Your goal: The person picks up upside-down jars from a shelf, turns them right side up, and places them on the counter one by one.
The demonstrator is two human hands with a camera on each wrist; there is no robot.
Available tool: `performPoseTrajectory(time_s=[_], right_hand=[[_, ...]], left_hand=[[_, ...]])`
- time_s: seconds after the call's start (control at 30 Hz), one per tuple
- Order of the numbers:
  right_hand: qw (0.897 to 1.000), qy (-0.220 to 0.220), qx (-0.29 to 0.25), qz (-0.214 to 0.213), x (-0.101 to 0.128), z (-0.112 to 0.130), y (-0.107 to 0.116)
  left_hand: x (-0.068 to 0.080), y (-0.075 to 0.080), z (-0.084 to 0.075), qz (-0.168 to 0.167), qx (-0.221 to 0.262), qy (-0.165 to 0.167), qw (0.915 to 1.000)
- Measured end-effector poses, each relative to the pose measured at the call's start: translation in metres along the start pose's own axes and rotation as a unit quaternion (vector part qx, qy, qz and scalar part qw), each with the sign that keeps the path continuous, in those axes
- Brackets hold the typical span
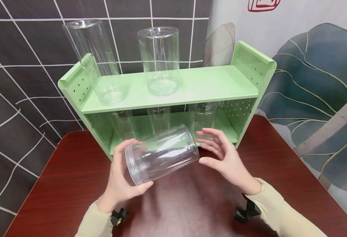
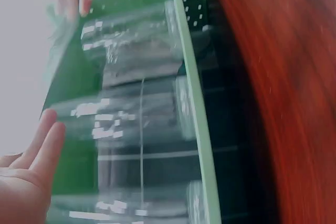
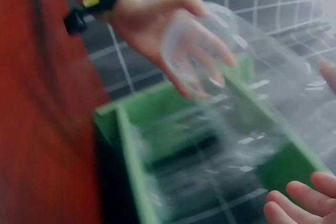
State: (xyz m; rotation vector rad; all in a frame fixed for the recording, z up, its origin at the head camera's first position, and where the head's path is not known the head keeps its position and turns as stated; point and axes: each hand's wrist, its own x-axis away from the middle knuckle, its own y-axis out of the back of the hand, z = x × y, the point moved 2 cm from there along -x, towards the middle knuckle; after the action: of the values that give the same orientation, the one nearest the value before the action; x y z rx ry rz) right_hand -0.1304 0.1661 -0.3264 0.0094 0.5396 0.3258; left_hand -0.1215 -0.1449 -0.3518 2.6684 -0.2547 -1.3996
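A clear cylindrical jar (image 1: 167,153) is tilted in mid-air in front of the green shelf rack, one end slightly higher to the right. My left hand (image 1: 118,184) grips its ridged left end, with fingers over the top and thumb below. Close to the opposite end is my right hand (image 1: 225,159), its fingers spread and loosely bent, holding nothing. The right wrist view shows the left hand (image 3: 173,35) through the jar's see-through wall, blurred. In the left wrist view, left-hand fingers (image 2: 44,148) appear beside the shelf.
On the rack's top shelf (image 1: 209,82) stand two tall clear jars, one at left (image 1: 111,93) and one near the middle (image 1: 161,59). Three more stand on the lower shelf, including one at right (image 1: 204,113). The rack rests on a reddish-brown table (image 1: 173,217) before a tiled wall.
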Motion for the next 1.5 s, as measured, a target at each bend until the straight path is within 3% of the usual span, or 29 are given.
performPoseTrajectory(time_s=[0.13, 0.23, 0.43, 0.57, 0.7, 0.77, 0.93, 1.1, 1.23, 1.3, 1.47, 1.5], right_hand=[[0.996, 0.016, 0.060, -0.067, -0.003, 0.015, 0.022], [0.987, 0.045, 0.071, -0.136, -0.007, 0.026, 0.041], [0.950, 0.116, 0.045, -0.285, -0.019, 0.042, 0.082], [0.929, 0.092, 0.094, -0.347, -0.030, 0.044, 0.105], [0.918, 0.019, 0.167, -0.359, -0.043, 0.040, 0.119], [0.917, -0.007, 0.181, -0.355, -0.050, 0.036, 0.123], [0.920, -0.025, 0.166, -0.353, -0.060, 0.029, 0.129], [0.912, -0.024, 0.189, -0.363, -0.065, 0.027, 0.130], [0.906, -0.024, 0.212, -0.366, -0.067, 0.028, 0.130], [0.903, -0.025, 0.224, -0.367, -0.067, 0.029, 0.130], [0.895, -0.033, 0.234, -0.378, -0.067, 0.030, 0.133], [0.893, -0.034, 0.236, -0.382, -0.067, 0.030, 0.134]], left_hand=[[0.002, 0.017, -0.003, -0.028, -0.020, 0.004, 0.9994], [0.006, 0.029, -0.005, -0.052, -0.035, 0.021, 0.9978], [0.010, 0.046, -0.009, -0.089, -0.057, 0.054, 0.9929], [0.009, 0.054, -0.016, -0.098, -0.098, 0.073, 0.9876], [0.006, 0.059, -0.026, -0.096, -0.124, 0.079, 0.9844], [0.004, 0.063, -0.031, -0.104, -0.123, 0.075, 0.9840], [0.004, 0.075, -0.039, -0.162, -0.046, 0.061, 0.9838], [0.003, 0.096, -0.043, -0.226, 0.005, 0.044, 0.9730], [0.002, 0.118, -0.048, -0.275, -0.034, 0.040, 0.9599], [0.000, 0.130, -0.050, -0.299, -0.075, 0.043, 0.9505], [0.000, 0.158, -0.048, -0.346, -0.183, 0.074, 0.9172], [0.002, 0.163, -0.045, -0.341, -0.212, 0.086, 0.9116]])
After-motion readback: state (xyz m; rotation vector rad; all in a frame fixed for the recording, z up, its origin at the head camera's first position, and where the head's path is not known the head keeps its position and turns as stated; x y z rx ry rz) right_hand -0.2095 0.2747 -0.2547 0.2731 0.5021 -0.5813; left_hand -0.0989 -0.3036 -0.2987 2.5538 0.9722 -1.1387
